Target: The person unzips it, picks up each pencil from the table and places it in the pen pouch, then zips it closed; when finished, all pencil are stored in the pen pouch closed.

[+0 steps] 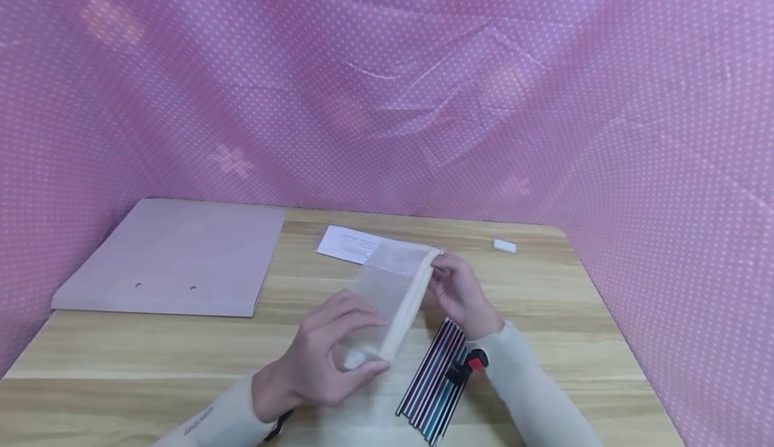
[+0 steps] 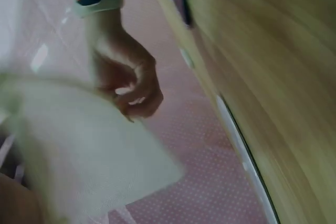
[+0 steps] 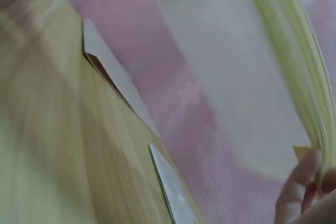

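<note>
Mid-frame, the right hand (image 1: 462,294) is pinching the see-through bag (image 1: 385,288), probably to hold it up; the left hand (image 1: 323,356) is curving by its low end, gripping or not, I can't tell

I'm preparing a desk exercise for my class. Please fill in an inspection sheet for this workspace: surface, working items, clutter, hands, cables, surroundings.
Surface: wood-grain table.
Working items: translucent pouch with a pale edge band, held off the table; row of pencil-like sticks lying side by side below the right forearm.
Clutter: pale pink folder-like item with two holes, at left; white printed paper, partly behind the pouch; small white block, far right.
Hands: right hand pinches the pouch's far end; left hand is at its near end, grip unclear.
Cables: nothing seen.
Surroundings: pink dotted fabric behind and at both sides.
</note>
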`<state>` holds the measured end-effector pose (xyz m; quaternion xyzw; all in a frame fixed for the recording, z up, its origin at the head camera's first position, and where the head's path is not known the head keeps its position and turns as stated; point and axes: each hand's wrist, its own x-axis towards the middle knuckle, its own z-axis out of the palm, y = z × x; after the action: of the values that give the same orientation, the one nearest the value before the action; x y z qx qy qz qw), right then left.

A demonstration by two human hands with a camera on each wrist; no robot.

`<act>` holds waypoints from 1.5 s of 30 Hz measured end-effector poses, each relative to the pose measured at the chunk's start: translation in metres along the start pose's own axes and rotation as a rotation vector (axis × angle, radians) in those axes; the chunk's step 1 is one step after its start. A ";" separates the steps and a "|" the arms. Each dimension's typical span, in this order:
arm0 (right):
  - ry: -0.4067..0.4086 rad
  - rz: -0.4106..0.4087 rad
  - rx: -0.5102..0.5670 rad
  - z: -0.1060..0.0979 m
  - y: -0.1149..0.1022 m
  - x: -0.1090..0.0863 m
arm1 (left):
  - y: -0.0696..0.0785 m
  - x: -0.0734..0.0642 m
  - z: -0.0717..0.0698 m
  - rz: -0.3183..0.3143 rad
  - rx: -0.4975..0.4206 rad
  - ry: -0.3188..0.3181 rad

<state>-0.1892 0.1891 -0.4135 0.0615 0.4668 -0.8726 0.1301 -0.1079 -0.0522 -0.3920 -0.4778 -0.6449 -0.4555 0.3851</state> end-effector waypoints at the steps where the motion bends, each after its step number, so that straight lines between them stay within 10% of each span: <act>1: 0.029 -0.016 -0.003 0.003 0.002 -0.003 | 0.001 -0.001 0.001 -0.071 0.009 -0.033; 7: 0.066 -0.099 -0.156 0.036 0.022 -0.033 | 0.007 0.001 0.013 -0.471 0.233 -0.213; 12: 0.043 -0.123 -0.223 0.058 0.036 -0.053 | 0.010 0.004 0.020 -0.646 0.321 -0.283; 21: -0.045 -0.144 -0.360 0.051 0.032 -0.056 | 0.000 0.008 0.005 -0.561 0.239 -0.081; 30: -0.153 -0.060 -0.444 0.044 0.024 -0.049 | -0.004 0.010 -0.003 -0.561 0.203 -0.059; 45: -0.142 -0.037 -0.638 0.021 0.023 -0.047 | -0.011 0.020 -0.017 -0.753 0.340 -0.433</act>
<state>-0.1377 0.1675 -0.4095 -0.0518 0.7076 -0.6865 0.1591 -0.1221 -0.0647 -0.3708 -0.2248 -0.9044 -0.3413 0.1225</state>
